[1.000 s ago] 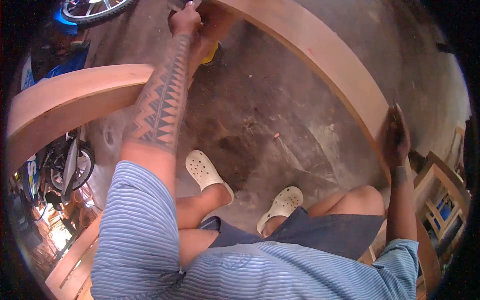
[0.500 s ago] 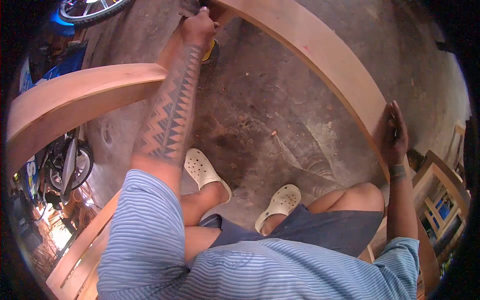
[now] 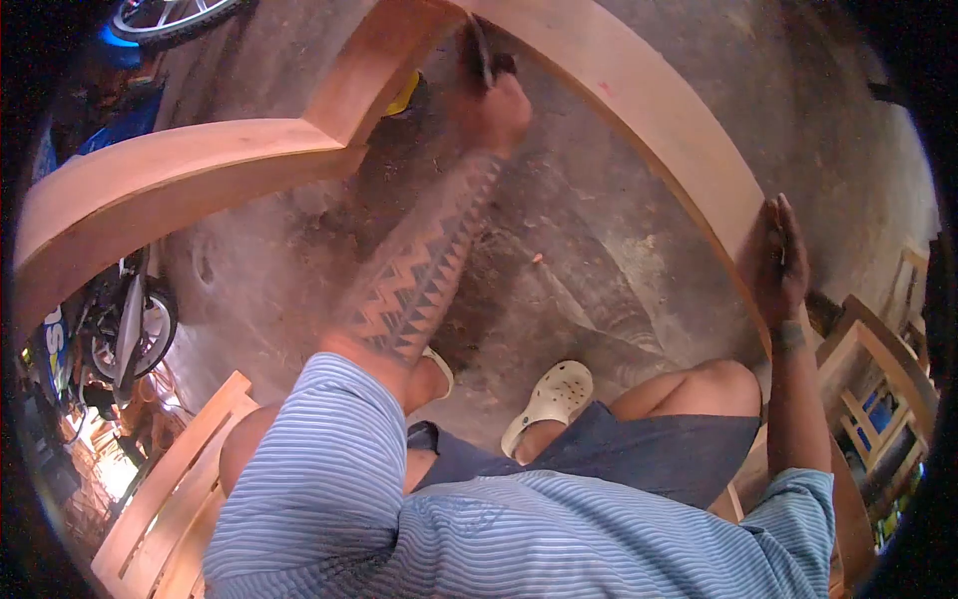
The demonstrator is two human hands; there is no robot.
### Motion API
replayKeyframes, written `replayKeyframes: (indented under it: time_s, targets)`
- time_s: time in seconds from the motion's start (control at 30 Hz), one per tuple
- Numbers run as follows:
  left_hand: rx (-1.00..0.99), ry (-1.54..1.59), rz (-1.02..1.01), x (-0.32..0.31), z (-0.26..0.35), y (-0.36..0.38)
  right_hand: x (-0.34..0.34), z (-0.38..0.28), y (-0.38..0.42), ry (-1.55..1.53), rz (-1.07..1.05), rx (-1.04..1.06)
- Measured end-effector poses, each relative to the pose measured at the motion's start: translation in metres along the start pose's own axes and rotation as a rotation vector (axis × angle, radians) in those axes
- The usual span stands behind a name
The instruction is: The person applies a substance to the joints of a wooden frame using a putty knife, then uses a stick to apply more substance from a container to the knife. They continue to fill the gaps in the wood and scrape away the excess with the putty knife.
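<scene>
Frame [image 3: 589, 65]: spans the upper view, formed of a long rail [image 3: 689, 150] on the right, a short rail [image 3: 369, 70] and a left rail [image 3: 200, 145].

Change: the left hand [image 3: 496, 108] has shifted from over the short rail to the inner side of the long rail. The short rail and its joint with the left rail are now uncovered. Work position is therefore judged to be the inside of the top corner.

Left hand: fist closed around a dark tool [image 3: 483, 52], blurred; type unclear. The tool tip lies at or just beside the inner edge of the long rail; contact cannot be confirmed.

Right hand: has stayed at the lower part of the long rail [image 3: 783, 260]. Fingers straight and together, laid against the wood; not wrapped around it, judged a steadying hold.

Edges: the long rail's inner edge runs from the tool to the right hand. The left rail ends at the short rail, left of the forearm.

Room: floor [image 3: 599, 230] lies between the left forearm and the long rail. Limits are the right knee [image 3: 723, 384] and clog [image 3: 554, 394] below, slats [image 3: 165, 499] at lower left, and a motorbike [image 3: 135, 334] beyond the left rail.
</scene>
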State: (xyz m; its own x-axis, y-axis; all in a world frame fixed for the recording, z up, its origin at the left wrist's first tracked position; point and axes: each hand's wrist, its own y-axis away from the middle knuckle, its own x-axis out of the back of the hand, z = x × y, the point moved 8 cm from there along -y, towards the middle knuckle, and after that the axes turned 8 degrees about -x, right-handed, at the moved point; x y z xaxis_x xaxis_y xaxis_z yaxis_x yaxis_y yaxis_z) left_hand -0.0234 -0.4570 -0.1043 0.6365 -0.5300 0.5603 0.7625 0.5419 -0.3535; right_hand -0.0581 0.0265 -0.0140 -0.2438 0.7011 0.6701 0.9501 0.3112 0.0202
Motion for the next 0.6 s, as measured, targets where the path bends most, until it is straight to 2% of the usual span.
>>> replayKeyframes:
  time_s: [0.13,0.23,0.3,0.37,0.43,0.53,0.57,0.6]
  targets:
    - [0.059,0.206,0.045,-0.015,0.064,0.044,0.0,0.002,0.002,-0.026,0.001,0.009]
    - [-0.001,0.3,0.109,-0.013,0.105,0.062,-0.003,0.008,0.004,-0.184,-0.021,-0.07]
    - [0.055,0.364,0.038,-0.014,0.117,0.075,-0.007,0.025,0.004,-0.441,-0.034,-0.17]
    - [0.041,0.432,0.012,-0.004,0.119,0.081,-0.012,0.042,0.006,-0.857,-0.046,-0.37]
    - [0.116,0.493,-0.043,0.014,0.096,0.075,-0.021,0.056,0.007,-1.291,-0.011,-0.626]
    - [0.142,0.071,0.074,0.055,0.017,0.036,-0.016,0.036,0.005,-0.772,-0.117,-0.304]
    - [0.506,0.207,0.114,0.089,0.012,0.005,-0.017,0.051,0.004,-1.037,-0.161,-0.378]
    - [0.435,0.235,0.153,0.096,-0.034,-0.03,-0.018,0.071,0.004,-1.301,-0.207,-0.452]
